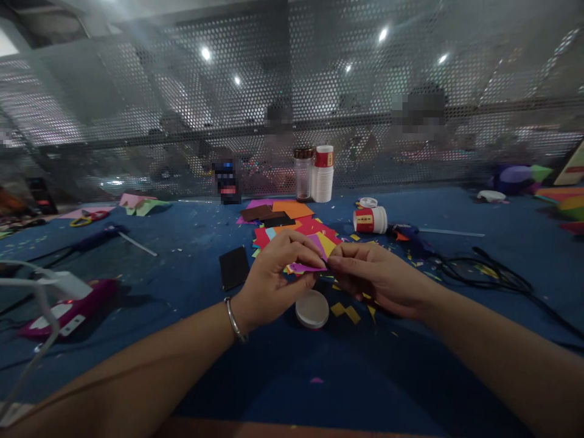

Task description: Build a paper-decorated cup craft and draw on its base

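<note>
My left hand, with a silver bangle at the wrist, pinches a piece of purple paper between thumb and fingers. At the paper's right edge my right hand has its thumb and forefinger pressed together. A small dark bit shows at those fingertips, too small to name. Just beneath the hands stands a white round cup or lid. Behind them spreads a pile of coloured paper sheets, partly hidden by my fingers. Yellow paper scraps lie below my right hand.
A black square lies left of my left hand. Farther back stand a clear bottle and stacked paper cups. Right is a tipped paper cup near a glue gun with its cord. Left are another glue gun and a power strip.
</note>
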`<state>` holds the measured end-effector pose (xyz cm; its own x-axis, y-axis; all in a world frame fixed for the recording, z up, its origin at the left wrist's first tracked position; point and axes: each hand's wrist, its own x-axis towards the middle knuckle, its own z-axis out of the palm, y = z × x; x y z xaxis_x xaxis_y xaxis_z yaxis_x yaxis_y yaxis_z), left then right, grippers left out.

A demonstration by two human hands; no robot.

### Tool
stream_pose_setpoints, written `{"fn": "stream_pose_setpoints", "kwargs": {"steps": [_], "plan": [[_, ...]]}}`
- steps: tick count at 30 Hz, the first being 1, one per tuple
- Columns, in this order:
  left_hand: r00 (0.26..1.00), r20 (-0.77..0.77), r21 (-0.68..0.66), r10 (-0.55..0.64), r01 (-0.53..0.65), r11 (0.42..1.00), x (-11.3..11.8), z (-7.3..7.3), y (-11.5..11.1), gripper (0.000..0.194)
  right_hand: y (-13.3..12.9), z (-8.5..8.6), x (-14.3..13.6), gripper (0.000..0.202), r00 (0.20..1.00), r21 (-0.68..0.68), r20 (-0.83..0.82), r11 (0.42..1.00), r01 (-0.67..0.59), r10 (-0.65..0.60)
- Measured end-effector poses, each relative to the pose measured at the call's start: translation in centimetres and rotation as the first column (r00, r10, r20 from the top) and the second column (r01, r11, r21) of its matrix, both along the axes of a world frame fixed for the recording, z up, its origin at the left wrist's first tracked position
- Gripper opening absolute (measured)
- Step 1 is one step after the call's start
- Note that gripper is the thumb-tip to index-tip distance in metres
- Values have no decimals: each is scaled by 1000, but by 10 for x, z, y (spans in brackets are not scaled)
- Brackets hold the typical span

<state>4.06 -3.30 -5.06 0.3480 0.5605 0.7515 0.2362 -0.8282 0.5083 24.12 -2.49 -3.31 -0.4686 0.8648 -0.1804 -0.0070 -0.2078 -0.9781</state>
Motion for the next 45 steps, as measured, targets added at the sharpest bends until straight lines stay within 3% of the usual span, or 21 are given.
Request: {"fn": "stream_pose_setpoints", "kwargs": {"steps": [3,6,9,11,15,18,21,26,28,31,34,36,41,45], "plan": [[997,77,-176,-18,32,984,1,-3,4,32,2,0,2,46,1000,6,2,1000,12,-12],[994,102,-425,41,6,905,0,-4,12,49,4,1,5,45,999,28,-10,999,40,-40],[990,-139,-575,26,-102,812,-7,1,20,24,7,2,7,46,995,51,-21,994,99,-98],[944,-329,-547,20,-208,811,-12,6,22,12,9,2,9,44,989,60,-41,987,147,-145],[806,-592,-488,-26,-332,807,-17,15,17,21,15,0,14,41,973,83,-76,971,223,-217],[755,-643,-523,-126,-313,793,-16,15,11,21,19,-1,17,39,957,99,-88,954,284,-276],[761,-627,-548,-166,-280,788,-15,13,8,16,21,-2,18,35,940,85,-77,937,337,-331],[888,-456,-624,-58,-272,733,-11,10,12,12,23,-3,18,29,917,86,-85,914,397,-390],[953,-304,-719,-12,-221,658,-9,8,15,11,23,-3,18,27,906,94,-91,902,421,-413],[999,17,-850,39,-6,526,-6,5,19,13,23,-1,18,27,910,95,-90,906,413,-405],[956,281,-873,86,218,437,-5,2,19,30,21,0,17,24,911,76,-113,911,406,-397],[923,371,-865,104,302,400,-4,0,18,35,19,1,16,23,915,71,-141,918,391,-379],[865,477,-849,158,405,340,1,-5,17,33,12,1,10,26,942,97,-145,943,317,-302],[838,503,-844,211,424,328,8,-5,15,29,6,-2,5,25,958,251,-66,924,287,-280]]}}
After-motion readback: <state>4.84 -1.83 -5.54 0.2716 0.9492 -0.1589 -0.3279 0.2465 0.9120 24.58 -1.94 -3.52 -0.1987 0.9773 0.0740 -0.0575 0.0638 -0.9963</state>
